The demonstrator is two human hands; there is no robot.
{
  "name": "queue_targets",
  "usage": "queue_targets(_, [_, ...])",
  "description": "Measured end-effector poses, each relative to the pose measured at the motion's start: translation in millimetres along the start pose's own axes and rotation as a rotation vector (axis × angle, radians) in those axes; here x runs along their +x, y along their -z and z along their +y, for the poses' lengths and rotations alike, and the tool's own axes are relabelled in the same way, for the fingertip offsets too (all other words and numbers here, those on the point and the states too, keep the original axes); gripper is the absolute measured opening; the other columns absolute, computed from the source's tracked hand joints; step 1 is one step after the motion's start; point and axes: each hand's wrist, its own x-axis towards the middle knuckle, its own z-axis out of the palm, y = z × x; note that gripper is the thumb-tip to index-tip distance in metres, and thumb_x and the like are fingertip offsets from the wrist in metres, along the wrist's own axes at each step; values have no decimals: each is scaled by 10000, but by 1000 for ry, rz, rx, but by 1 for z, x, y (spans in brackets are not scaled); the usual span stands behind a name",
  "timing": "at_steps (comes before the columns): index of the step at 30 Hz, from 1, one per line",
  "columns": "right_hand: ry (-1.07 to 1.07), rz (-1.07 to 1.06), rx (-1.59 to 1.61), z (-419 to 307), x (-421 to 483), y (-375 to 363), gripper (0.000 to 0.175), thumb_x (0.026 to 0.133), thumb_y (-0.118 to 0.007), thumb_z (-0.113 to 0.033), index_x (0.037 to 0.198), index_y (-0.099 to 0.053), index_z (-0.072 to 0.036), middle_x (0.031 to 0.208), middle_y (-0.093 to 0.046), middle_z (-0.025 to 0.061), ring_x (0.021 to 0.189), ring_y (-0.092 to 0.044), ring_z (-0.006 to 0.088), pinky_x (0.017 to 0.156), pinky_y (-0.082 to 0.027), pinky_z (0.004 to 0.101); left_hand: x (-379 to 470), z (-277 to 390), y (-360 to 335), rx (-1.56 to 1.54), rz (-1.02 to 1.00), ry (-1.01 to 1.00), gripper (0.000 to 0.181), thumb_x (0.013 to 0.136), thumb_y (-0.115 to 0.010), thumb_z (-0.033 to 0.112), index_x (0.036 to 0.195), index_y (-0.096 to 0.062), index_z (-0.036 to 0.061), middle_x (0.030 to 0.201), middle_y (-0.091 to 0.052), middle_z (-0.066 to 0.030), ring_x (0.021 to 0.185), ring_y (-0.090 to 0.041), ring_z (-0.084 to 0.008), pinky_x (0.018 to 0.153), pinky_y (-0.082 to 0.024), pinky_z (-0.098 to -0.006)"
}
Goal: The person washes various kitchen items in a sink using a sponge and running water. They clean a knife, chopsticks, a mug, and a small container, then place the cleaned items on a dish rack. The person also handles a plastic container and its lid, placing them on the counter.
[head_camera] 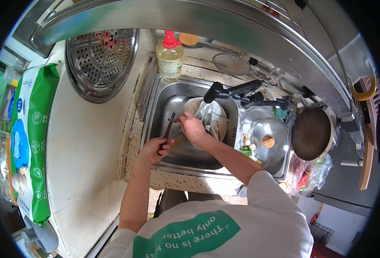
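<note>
My left hand (155, 149) grips the lower end of dark chopsticks (168, 129), which point up and away over the left part of the steel sink basin (203, 163). My right hand (191, 126) is just right of their upper part, its fingertips pinched together near them; whether it holds anything is unclear. Beneath and beyond my right hand, a large round dish (222, 130) in the basin holds a smaller white bowl (212, 111) and several utensils, partly hidden by the hand. The black faucet (219, 93) reaches over this dish.
Behind the basin stands a soap pump bottle (170, 61). A glass lid (269, 143) lies in the small right basin beside garlic and greens. Further right are a frying pan (312, 133) and bagged vegetables (306, 175). Leftward are steamer trays (103, 64) and a green-white package (36, 142). A steel shelf (190, 19) crosses overhead.
</note>
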Motion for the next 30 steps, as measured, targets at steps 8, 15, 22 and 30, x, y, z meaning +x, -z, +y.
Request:
queue_targets(8, [204, 237, 165, -61, -62, 63, 347, 645, -646, 5, 989, -636, -40, 993, -561, 94, 927, -577, 276, 795, -485, 340, 33, -8, -31, 22, -400, 183, 390, 951, -435, 453, 986, -576, 92, 897, -625, -32, 796, -581, -159, 683, -466, -316])
queue_targets(15, [161, 168, 196, -44, -86, 68, 456, 679, -563, 85, 1112, -579, -54, 1153, -560, 123, 1068, -542, 320, 908, -456, 384, 68, -21, -65, 241, -25, -2, 261, 975, -413, 279, 1100, -584, 127, 834, -609, -20, 727, -583, -146, 626, -486, -305])
queue_targets(22, [-722, 11, -35, 97, -51, 46, 374, 771, -535, -12, 1145, -544, 3, 1188, -516, 231, 1070, -544, 384, 912, -471, 429, 57, -14, -66, -143, 0, 84, 94, 932, -541, 147, 862, -507, 94, 594, -378, 54, 470, -363, -57, 394, -313, -192])
queue_targets(30, [-742, -25, -374, 133, -46, -2, 266, 857, -557, -125, 1111, -519, -59, 1165, -536, 141, 1049, -594, 315, 804, -540, 376, 25, -25, -62, -119, -54, 37, 78, 942, -507, 163, 953, -525, 88, 575, -342, 68, 423, -294, -38, 334, -240, -171])
